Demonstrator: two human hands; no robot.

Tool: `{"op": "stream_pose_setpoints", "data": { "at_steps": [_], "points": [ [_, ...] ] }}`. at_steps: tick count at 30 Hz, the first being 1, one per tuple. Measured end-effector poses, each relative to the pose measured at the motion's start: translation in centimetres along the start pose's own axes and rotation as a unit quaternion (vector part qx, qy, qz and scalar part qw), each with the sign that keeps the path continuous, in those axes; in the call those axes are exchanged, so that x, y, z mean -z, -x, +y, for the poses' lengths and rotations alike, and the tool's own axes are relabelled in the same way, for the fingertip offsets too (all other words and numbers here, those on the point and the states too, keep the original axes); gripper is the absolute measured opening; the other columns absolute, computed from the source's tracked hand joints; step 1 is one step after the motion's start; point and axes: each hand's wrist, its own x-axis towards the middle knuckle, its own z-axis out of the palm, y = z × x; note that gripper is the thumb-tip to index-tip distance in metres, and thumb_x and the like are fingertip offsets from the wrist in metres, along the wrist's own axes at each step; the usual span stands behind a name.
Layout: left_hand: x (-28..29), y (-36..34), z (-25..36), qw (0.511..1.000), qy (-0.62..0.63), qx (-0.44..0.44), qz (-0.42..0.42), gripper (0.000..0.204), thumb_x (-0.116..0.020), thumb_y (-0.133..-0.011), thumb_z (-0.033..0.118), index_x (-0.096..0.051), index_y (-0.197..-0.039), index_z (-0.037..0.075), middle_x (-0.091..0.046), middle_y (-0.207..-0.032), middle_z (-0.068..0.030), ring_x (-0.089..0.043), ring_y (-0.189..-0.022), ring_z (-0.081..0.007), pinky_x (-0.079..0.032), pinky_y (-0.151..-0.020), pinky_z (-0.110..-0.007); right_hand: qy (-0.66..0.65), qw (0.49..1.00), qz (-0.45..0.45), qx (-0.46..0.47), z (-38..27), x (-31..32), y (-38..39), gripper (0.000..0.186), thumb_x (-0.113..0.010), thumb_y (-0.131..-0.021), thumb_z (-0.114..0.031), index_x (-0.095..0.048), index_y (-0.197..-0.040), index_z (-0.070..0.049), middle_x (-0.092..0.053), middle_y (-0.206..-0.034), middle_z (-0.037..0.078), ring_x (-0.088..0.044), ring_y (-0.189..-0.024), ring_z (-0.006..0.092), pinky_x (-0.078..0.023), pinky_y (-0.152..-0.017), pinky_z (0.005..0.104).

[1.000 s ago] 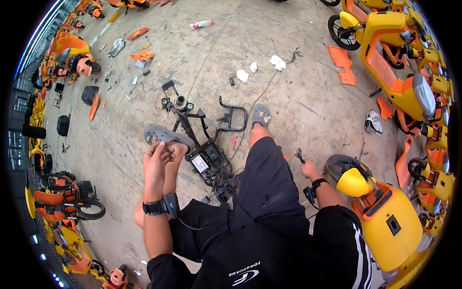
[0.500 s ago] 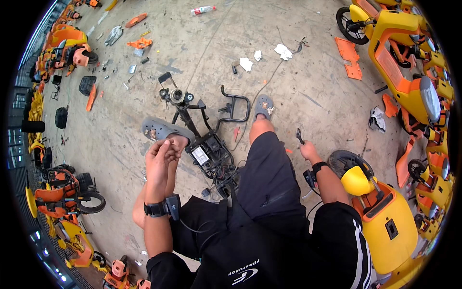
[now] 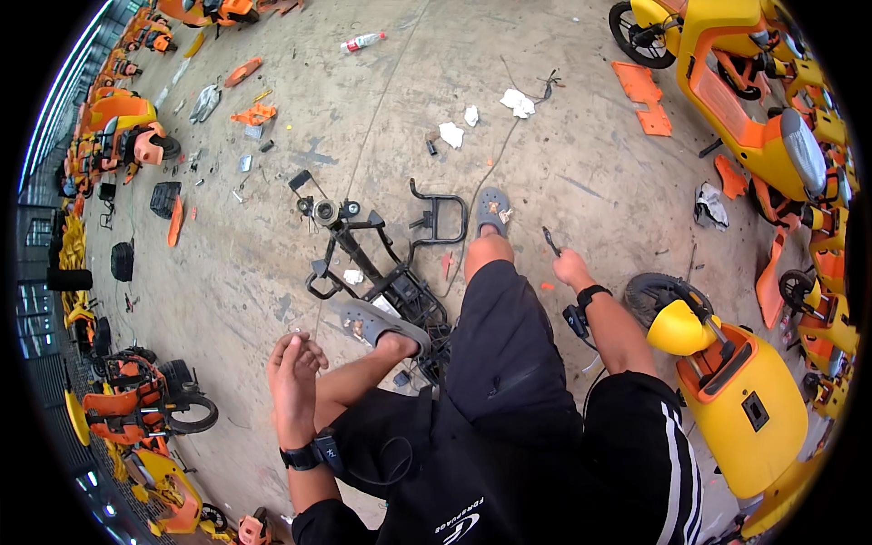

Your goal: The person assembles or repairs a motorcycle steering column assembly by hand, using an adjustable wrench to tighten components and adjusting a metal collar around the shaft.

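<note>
Cannot see the handle of the dark tool inside the right hand. Cannot see into the curled left hand. Lose part of the black frame behind the gray clog, and an orange scooter past the top edge.

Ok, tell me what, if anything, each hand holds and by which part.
The right hand grips a dark tool by its near end, the far end sticking out. The left hand shows nothing held.
</note>
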Motion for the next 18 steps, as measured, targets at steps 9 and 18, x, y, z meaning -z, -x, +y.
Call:
{"op": "stream_pose_setpoints", "data": {
  "at_steps": [9, 18],
  "points": [
    [7.8, 0.7, -6.3, 0.972, 0.096, 0.099, 0.189, 0.018, -0.055, -0.091, 0.023, -0.055, -0.095, 0.005, -0.055, -0.07, -0.0032, -0.049, -0.051, -0.0125, -0.032, -0.038, -0.021, 0.076, 0.997, 0.025, 0.014, -7.4, 0.4, -4.6, 0.035, -0.05, -0.08, -0.019, -0.062, -0.107, 0.0, -0.061, -0.109, 0.024, -0.058, -0.104, 0.0367, -0.047, -0.088, 0.0432],
    [9.7, 0.3, -7.4, 0.955, 0.201, 0.129, 0.178, 0.02, -0.047, -0.095, 0.024, -0.056, -0.091, 0.006, -0.051, -0.061, -0.0023, -0.042, -0.037, -0.0104, -0.028, -0.028, -0.018, 0.057, 0.993, 0.006, 0.102, -23.6, 0.7, -9.1, 0.035, -0.053, -0.077, -0.018, -0.063, -0.105, 0.001, -0.062, -0.11, 0.023, -0.059, -0.105, 0.0362, -0.047, -0.088, 0.0417]
  ]
}}
